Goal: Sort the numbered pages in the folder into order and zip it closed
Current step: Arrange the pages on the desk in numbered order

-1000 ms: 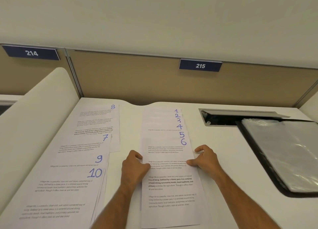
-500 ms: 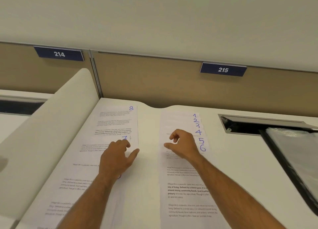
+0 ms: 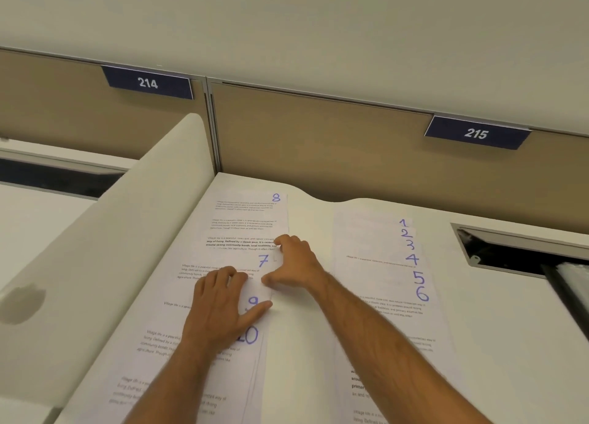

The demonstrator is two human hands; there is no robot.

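Observation:
Two fanned rows of white numbered pages lie on the white desk. The left row shows page 8 at the back, then page 7, page 9 and page 10. The right row shows numbers 1 to 6 in order. My left hand lies flat on page 9, fingers reaching onto page 7. My right hand pinches the right edge of page 7, which lifts slightly. A corner of the black folder with a clear cover shows at the right edge.
A white curved divider borders the desk on the left, close to the left row. A tan partition with signs 214 and 215 closes the back. An open cable slot sits at the back right, next to the folder.
Both hands left the 1-to-6 row and moved left onto the other row. My left hand settled on page 9, my right hand took the edge of page 7. The view swung left.

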